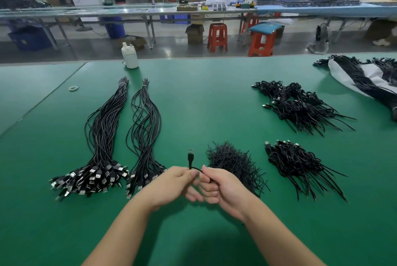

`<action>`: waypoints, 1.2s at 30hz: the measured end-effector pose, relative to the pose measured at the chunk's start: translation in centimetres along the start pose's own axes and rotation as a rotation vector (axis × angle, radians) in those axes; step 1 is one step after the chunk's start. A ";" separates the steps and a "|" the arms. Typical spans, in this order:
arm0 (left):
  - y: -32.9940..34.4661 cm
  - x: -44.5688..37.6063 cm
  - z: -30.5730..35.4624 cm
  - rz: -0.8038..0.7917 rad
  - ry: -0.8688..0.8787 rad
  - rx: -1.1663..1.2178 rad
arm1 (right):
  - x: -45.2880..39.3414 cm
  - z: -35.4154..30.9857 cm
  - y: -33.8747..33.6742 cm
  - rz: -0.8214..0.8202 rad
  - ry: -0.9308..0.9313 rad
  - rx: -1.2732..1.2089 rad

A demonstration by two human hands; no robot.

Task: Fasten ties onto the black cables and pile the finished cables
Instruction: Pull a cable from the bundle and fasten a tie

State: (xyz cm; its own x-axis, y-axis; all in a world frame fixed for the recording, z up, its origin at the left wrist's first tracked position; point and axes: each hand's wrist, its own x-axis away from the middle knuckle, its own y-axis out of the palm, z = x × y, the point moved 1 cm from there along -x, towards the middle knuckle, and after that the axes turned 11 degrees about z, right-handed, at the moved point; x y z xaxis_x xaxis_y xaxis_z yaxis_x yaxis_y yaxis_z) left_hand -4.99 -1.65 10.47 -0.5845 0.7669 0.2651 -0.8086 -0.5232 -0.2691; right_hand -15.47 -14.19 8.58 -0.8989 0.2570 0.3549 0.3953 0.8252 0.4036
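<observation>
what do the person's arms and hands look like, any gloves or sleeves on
Both arms are bare from the bottom edge of the head view up to the wrists: no sleeves show in the frame. The left hand and the right hand wear no gloves, and no rings, watch or wristband can be seen. Fingernails look short and unpainted. No markings are visible on either forearm.

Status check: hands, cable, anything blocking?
Left hand and right hand both pinching one black cable, plug end up. Tie not visible on it. Tie heap just beyond; nothing blocking.
</observation>
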 end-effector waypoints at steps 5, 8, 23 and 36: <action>0.6 -1.4 0.5 0.307 0.050 0.784 | 0.2 1.4 0.2 -0.015 0.040 0.088; -0.3 -1.6 1.7 0.255 0.080 1.120 | 0.1 2.3 0.3 -0.021 0.072 0.038; -0.3 -0.3 0.3 0.180 0.083 0.001 | 0.3 -1.4 -0.1 0.016 -0.079 0.047; 1.4 -0.8 1.6 0.346 0.003 0.897 | 1.2 0.6 1.0 0.209 -0.214 0.819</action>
State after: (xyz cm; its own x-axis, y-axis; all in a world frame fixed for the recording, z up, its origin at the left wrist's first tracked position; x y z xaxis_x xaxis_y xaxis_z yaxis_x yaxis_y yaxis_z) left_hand -5.74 -3.61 11.37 -0.8012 0.5171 0.3013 -0.3429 -0.8093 0.4769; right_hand -16.32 -12.77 8.91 -0.8718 0.4648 0.1550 0.3696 0.8315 -0.4148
